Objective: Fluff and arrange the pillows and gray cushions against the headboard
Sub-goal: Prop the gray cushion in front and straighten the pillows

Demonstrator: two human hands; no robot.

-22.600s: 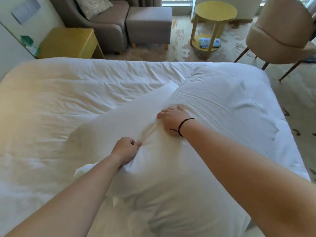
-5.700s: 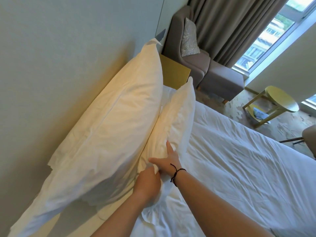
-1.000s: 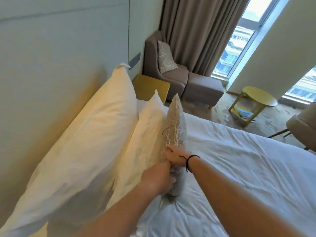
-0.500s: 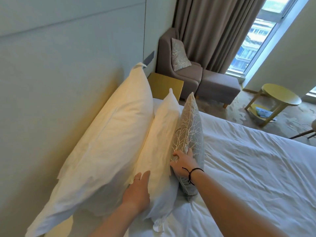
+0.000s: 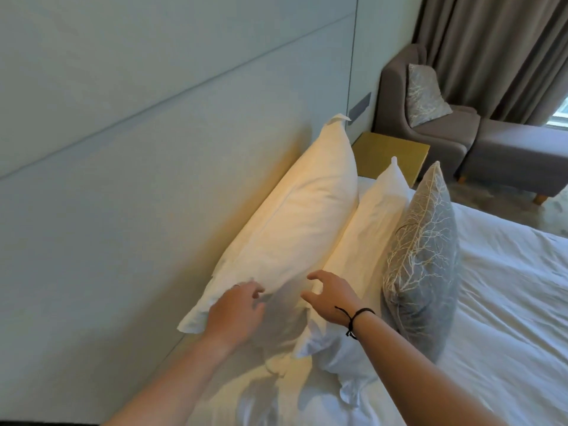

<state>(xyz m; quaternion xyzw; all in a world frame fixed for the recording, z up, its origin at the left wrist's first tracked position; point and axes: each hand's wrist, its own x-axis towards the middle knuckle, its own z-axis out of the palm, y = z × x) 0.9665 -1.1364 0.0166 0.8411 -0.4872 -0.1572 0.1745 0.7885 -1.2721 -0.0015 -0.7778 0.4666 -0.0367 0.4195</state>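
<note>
Nearest to me I see the crumpled white sheet (image 5: pixel 307 392) at the head of the bed, and both forearms come in from the bottom edge, which cuts them off. The left hand (image 5: pixel 235 312) reaches to the low corner of the large white pillow (image 5: pixel 295 216); its fingers are loosely bent and they hold nothing, though I cannot tell if the fingertips touch the cloth. The right hand (image 5: pixel 333 295), with a black cord (image 5: pixel 353 318) on the wrist, hovers open with spread, curved fingers between the large pillow and the smaller white pillow (image 5: pixel 368 232); it grips nothing.

The large pillow stands on its long edge and leans on the pale headboard (image 5: pixel 123 179). The smaller pillow leans on it, and the gray cushion (image 5: pixel 422 250) with a white branch pattern stands upright against the smaller one. The lower ends of both pillows are partly hidden by the hands.

Farther away is a yellow bedside table (image 5: pixel 390 152), partly covered by the pillows. Behind it a gray armchair (image 5: pixel 427 118) holds a second patterned cushion (image 5: pixel 425 95), beside a gray footstool (image 5: pixel 519 152) and brown curtains (image 5: pixel 491 50).
</note>
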